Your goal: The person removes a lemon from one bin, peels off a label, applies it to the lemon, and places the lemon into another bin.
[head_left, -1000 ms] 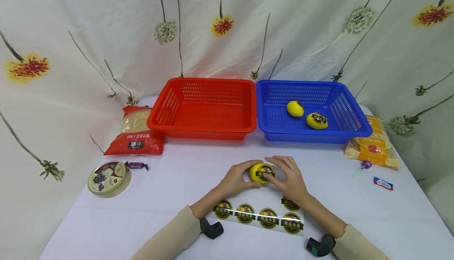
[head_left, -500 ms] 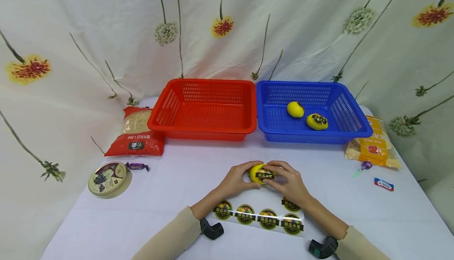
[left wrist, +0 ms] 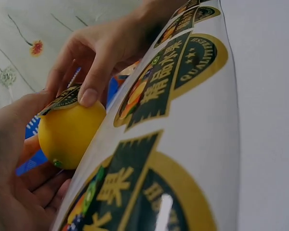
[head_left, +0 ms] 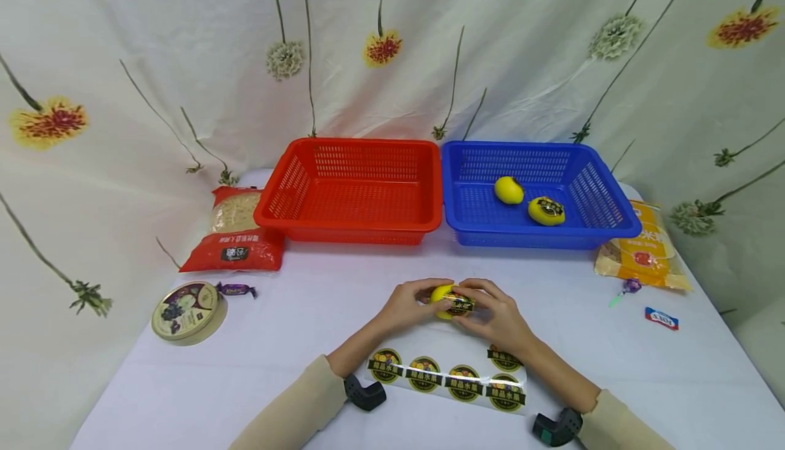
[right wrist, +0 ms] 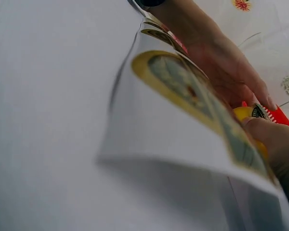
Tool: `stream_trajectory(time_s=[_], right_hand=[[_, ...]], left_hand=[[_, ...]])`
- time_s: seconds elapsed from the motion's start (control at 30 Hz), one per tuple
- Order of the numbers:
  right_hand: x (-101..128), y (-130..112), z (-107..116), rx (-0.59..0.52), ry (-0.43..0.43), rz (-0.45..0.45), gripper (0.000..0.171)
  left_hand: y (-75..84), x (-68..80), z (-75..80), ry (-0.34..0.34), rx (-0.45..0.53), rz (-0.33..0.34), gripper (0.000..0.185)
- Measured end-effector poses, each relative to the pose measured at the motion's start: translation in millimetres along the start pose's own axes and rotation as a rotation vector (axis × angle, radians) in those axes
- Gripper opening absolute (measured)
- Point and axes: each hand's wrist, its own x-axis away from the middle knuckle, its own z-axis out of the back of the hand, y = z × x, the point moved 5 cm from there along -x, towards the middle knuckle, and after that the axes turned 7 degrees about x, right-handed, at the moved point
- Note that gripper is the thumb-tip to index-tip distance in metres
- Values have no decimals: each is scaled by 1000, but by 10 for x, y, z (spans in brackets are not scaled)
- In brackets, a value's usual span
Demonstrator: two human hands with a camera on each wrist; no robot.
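Left hand (head_left: 407, 305) cups the yellow fruit (head_left: 443, 301) from its left side, fingers curled round it, low centre of the head view. Right hand (head_left: 498, 313) grips the same fruit from the right; in the left wrist view a right fingertip (left wrist: 88, 96) presses a round black-and-gold sticker (left wrist: 62, 98) onto the top of the fruit. Fruit sits just above the white surface (head_left: 306, 341), between both hands.

Sticker sheet (head_left: 446, 375) lies on the surface just below the hands, between the two forearms, several round labels still on it; its near edge curls up in both wrist views.

Upper centre: red basket (head_left: 349, 187), touching the blue basket (head_left: 540, 191) to its right. Blue basket holds a plain yellow fruit (head_left: 509, 189) and a labelled yellow fruit (head_left: 546, 211), near each other.

Left side: red snack bag (head_left: 236, 232), round tin (head_left: 187, 310), purple candy (head_left: 236, 290). Right side: orange bag (head_left: 644, 249), lollipop (head_left: 625, 290), small blue-and-white packet (head_left: 661, 318).
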Motion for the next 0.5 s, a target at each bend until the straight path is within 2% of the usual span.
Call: stream_trajectory(time_s=[0.07, 0.13, 0.23, 0.3, 0.37, 0.5], right_hand=[[2, 6, -1, -14, 5, -6, 54], [-14, -16, 20, -69, -9, -59, 58], [-56, -55, 74, -210, -83, -239, 58], [-71, -67, 103, -294, -129, -379, 53], [-71, -56, 107, -347, -163, -479, 46], [-62, -21, 88, -384, -159, -535, 38]], left_hand=[[-13, -5, 2, 11, 10, 1, 39], [-26, -8, 6, 19, 22, 0, 38], [-40, -12, 13, 19, 26, -1, 39], [-43, -16, 19, 17, 22, -2, 39], [-44, -17, 23, 14, 11, -7, 40], [-43, -17, 26, 8, 10, -29, 41]])
